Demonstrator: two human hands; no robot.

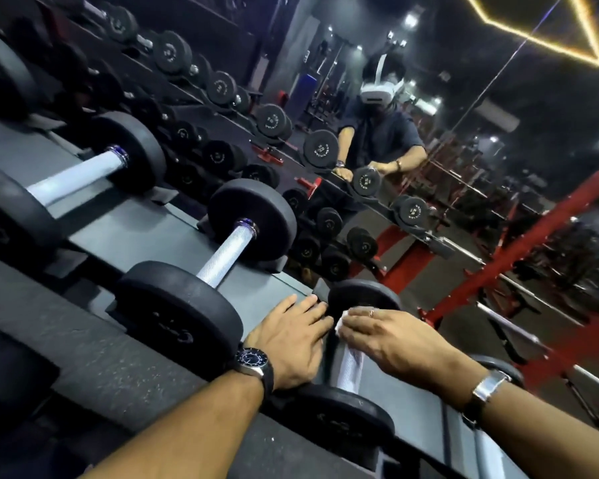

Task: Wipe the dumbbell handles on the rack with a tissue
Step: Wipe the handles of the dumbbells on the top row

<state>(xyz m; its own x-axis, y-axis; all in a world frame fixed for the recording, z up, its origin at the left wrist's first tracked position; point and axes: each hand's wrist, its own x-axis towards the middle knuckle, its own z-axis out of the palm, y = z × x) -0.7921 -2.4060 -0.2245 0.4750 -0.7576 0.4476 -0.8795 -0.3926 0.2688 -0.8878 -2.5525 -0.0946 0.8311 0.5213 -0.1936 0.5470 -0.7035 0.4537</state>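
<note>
Two hands: both down on the nearest black round-plate dumbbell with the knurled steel handle, which sits at about 6 o'clock in the view, on the grey sloped metal rack.

Tissue: the small white crumpled tissue is pinned under the right hand, at the far end of that handle, right up against the rear plate. Only a bit of it peeks out at the hand's 9 o'clock edge.

Right hand grip: fingers laid over the top of the handle and bent down around it, clamped on tissue and bar together. Makes sense to me, since wrapping gets the paper into the knurling instead of skimming it.

Right hand pose: comes in from 4 o'clock, wrist a bit raised, knuckles up, ring on one finger and a silver band on the wrist.

Left hand: the left hand lies flat, fingers straight and slightly spread, holding nothing. It rests on the rack just at 9 o'clock of the handle, fingertips near the rear plate. Looks like a brace so the person can lean in.

Left arm pose: reaches in from 7 o'clock, dark-faced wristwatch up.

Other dumbbells: two more with bare steel handles run off toward 10 o'clock, no tissue on them, so I'd guess they're still to do.

Mirror: the wall mirror at 1 o'clock repeats the pose.
</note>
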